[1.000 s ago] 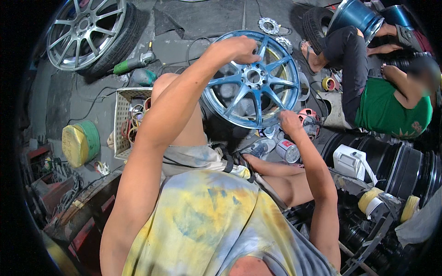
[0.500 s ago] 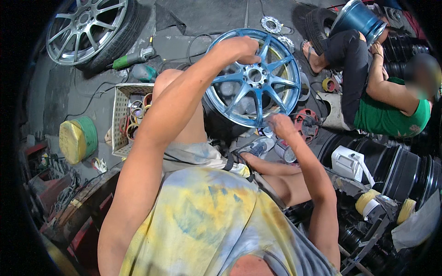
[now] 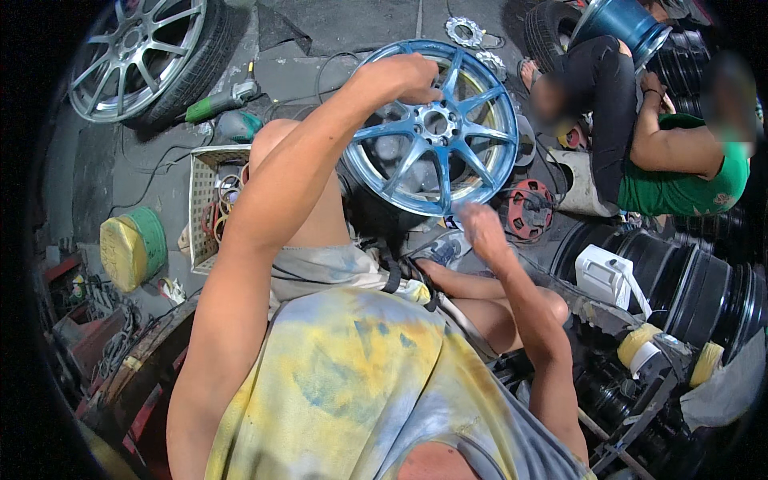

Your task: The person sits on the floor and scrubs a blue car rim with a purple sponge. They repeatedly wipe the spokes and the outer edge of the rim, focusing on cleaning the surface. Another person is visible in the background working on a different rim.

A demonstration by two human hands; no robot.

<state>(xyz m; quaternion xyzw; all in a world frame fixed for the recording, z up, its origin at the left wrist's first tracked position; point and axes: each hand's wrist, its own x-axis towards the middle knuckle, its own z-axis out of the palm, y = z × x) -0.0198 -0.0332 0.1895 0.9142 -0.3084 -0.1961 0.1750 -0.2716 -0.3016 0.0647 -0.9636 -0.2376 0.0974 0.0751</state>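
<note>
A blue alloy wheel (image 3: 478, 130) with several spokes and a shiny rim is tilted up in front of my knees, over a dark tyre-like shape. My left hand (image 3: 410, 78) bends over its upper spokes, fingers curled downward and closed. Whatever lies under those fingers is hidden. At the lower right edge of the wheel is my right hand (image 3: 482, 228), its fingers closed at the rim and slightly blurred. My left forearm covers part of the wheel's left side.
To the left lie a silver wheel with tyre (image 3: 132, 44), a green angle grinder (image 3: 220, 102), a basket (image 3: 204, 160) of tape rolls and a yellow-green roll (image 3: 132, 248). At right, a person in green (image 3: 680, 172) sits by another blue wheel (image 3: 620, 32). Black rims (image 3: 664, 276) stand nearby.
The whole view has shifted slightly, moving the scene left and up. My right hand has slid a little down and left along the rim's edge. My left hand stays over the upper spokes.
</note>
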